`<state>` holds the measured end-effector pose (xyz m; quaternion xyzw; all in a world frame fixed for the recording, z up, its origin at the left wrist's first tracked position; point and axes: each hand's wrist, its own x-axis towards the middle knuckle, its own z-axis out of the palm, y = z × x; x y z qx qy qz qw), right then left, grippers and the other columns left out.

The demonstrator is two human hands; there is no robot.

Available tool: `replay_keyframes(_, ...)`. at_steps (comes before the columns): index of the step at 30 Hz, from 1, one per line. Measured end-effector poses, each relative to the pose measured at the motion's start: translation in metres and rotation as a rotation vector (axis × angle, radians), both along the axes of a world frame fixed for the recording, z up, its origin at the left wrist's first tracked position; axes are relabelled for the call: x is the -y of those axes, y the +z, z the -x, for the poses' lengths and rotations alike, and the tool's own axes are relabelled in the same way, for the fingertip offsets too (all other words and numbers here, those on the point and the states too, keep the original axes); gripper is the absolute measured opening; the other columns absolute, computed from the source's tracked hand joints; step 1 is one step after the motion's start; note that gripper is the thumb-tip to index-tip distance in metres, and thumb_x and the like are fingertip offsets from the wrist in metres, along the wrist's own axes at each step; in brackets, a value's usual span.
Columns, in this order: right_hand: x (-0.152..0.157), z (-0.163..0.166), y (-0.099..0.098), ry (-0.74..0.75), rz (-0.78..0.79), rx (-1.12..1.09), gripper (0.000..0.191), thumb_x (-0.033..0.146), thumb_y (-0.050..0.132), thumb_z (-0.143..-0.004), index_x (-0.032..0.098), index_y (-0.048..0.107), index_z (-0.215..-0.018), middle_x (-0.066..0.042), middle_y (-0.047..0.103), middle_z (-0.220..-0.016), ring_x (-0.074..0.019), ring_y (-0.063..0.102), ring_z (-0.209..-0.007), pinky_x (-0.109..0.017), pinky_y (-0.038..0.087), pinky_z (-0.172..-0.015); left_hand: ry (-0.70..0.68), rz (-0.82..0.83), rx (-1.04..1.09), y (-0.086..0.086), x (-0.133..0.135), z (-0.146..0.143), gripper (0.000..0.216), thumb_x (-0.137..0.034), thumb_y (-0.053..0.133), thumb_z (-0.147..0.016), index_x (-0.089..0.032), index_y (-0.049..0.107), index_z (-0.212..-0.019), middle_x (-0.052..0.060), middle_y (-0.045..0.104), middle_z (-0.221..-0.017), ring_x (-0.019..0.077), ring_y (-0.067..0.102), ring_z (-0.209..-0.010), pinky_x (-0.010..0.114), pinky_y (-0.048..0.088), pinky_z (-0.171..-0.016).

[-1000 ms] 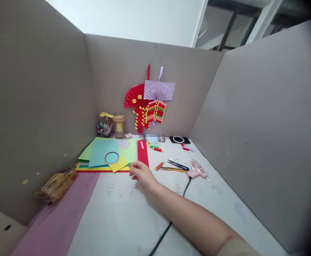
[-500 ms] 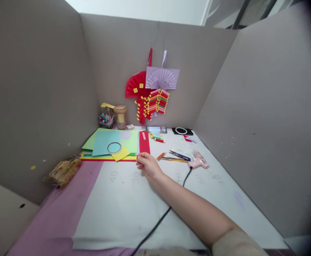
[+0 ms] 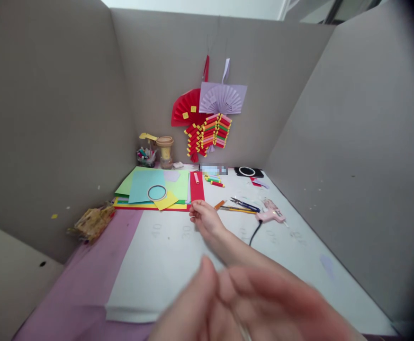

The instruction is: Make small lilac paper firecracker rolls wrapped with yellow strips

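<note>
My right hand point(image 3: 207, 219) reaches over the white table sheet point(image 3: 150, 270), just in front of a red paper strip point(image 3: 197, 192). Its fingers are curled together; a small whitish bit point(image 3: 193, 218) shows at them, too small to name. Large and blurred in the foreground is my left hand point(image 3: 242, 303), palm towards me, thumb apart from the bent fingers. A pale thin glint shows at its lower edge, unclear what it is. Beyond the right hand lie an orange paper piece point(image 3: 220, 204), blue-handled snips point(image 3: 246, 205) and a pink glue gun point(image 3: 271, 212).
Stacked coloured paper point(image 3: 145, 182) at the left bears a tape roll point(image 3: 157, 192) and a yellow piece point(image 3: 167, 201). Small paper rolls point(image 3: 217, 183) lie behind. Red point(image 3: 185, 106) and lilac point(image 3: 223, 97) fan ornaments hang on the back panel. A black phone-like object point(image 3: 258, 173) lies at back right.
My left hand has come into view at the bottom, close to the camera. The whole scene has shifted slightly right; my right hand keeps its curled shape near the red strip.
</note>
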<state>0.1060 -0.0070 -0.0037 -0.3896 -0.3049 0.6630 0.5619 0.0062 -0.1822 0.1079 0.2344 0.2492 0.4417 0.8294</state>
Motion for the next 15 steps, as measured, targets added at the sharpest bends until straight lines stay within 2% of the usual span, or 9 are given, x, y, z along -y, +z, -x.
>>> replay_keyframes(1,0.0,-0.001,0.0,0.004,0.003,-0.01,0.021,0.03,0.066,-0.061,0.019,0.053,-0.072,0.005,0.052,-0.059,-0.0083,0.047,-0.054,-0.021,0.034,-0.052,-0.034,0.09,0.01,0.009,-0.011,-0.002,0.039,-0.043,0.036,-0.087,-0.026,0.059,-0.114,0.01,0.067,-0.106,0.029,0.053,-0.115,0.046,0.052,-0.084)
replay_keyframes(3,0.0,-0.004,0.002,0.008,0.012,-0.017,0.022,0.033,0.067,-0.062,0.019,0.053,-0.072,0.004,0.053,-0.059,-0.0084,0.046,-0.053,-0.021,0.034,-0.051,0.112,0.19,0.021,0.017,-0.032,-0.004,0.034,-0.035,0.037,-0.089,-0.015,0.063,-0.097,0.014,0.066,-0.105,0.025,0.058,-0.108,0.035,0.054,-0.081)
replay_keyframes(5,0.0,-0.008,0.004,0.002,0.015,-0.02,0.024,0.034,0.068,-0.061,0.019,0.052,-0.07,0.004,0.053,-0.058,-0.0084,0.046,-0.053,-0.021,0.034,-0.051,0.251,0.248,-0.017,0.012,-0.051,0.002,0.031,-0.027,0.038,-0.09,-0.011,0.062,-0.082,0.015,0.066,-0.097,0.0199,0.064,-0.095,0.025,0.055,-0.073)
replay_keyframes(6,0.0,-0.011,0.006,-0.002,0.011,-0.021,0.024,0.033,0.068,-0.061,0.018,0.051,-0.069,0.004,0.053,-0.058,-0.0083,0.047,-0.053,-0.021,0.034,-0.051,0.275,0.261,-0.053,0.005,-0.061,0.009,0.028,-0.023,0.039,-0.09,-0.01,0.061,-0.077,0.014,0.066,-0.091,0.0169,0.065,-0.085,0.022,0.054,-0.066)
replay_keyframes(7,0.001,-0.014,0.007,-0.003,0.007,-0.019,0.024,0.033,0.068,-0.061,0.018,0.051,-0.069,0.004,0.053,-0.058,-0.0081,0.047,-0.053,-0.02,0.034,-0.052,0.274,0.266,-0.095,-0.002,-0.072,0.017,0.027,-0.021,0.041,-0.089,-0.011,0.058,-0.07,0.011,0.064,-0.08,0.0127,0.064,-0.069,0.018,0.052,-0.055)
replay_keyframes(9,0.002,-0.023,0.009,0.013,0.006,0.009,0.024,0.032,0.068,-0.06,0.018,0.051,-0.07,0.004,0.053,-0.059,-0.0079,0.048,-0.053,-0.02,0.034,-0.052,0.201,0.219,-0.147,-0.014,-0.098,0.035,0.032,-0.024,0.043,-0.088,-0.013,0.048,-0.058,0.002,0.055,-0.06,0.0051,0.046,-0.041,0.015,0.036,-0.034)
replay_keyframes(12,0.001,-0.04,0.005,0.054,0.005,0.163,0.021,0.032,0.065,-0.062,0.018,0.051,-0.07,0.003,0.053,-0.061,-0.0083,0.047,-0.053,-0.02,0.033,-0.051,0.106,0.146,-0.343,-0.022,-0.146,0.053,0.041,-0.032,0.044,-0.086,-0.017,0.033,-0.05,-0.005,0.032,-0.045,0.0036,0.025,-0.031,0.014,0.016,-0.029)
replay_keyframes(13,0.001,-0.045,0.003,0.067,-0.011,0.248,0.019,0.032,0.063,-0.064,0.018,0.051,-0.069,0.003,0.053,-0.061,-0.0087,0.047,-0.054,-0.021,0.033,-0.051,0.094,0.107,-0.466,-0.022,-0.162,0.055,0.043,-0.034,0.043,-0.086,-0.017,0.03,-0.049,-0.007,0.026,-0.042,0.0037,0.019,-0.03,0.015,0.012,-0.029)
replay_keyframes(15,0.001,-0.054,-0.004,0.104,-0.091,0.451,0.013,0.03,0.058,-0.069,0.018,0.052,-0.07,0.002,0.054,-0.063,-0.0102,0.048,-0.056,-0.022,0.034,-0.053,0.031,-0.06,-0.791,-0.019,-0.188,0.055,0.042,-0.035,0.044,-0.085,-0.018,0.032,-0.048,-0.008,0.022,-0.041,0.0041,0.017,-0.03,0.016,0.01,-0.03)
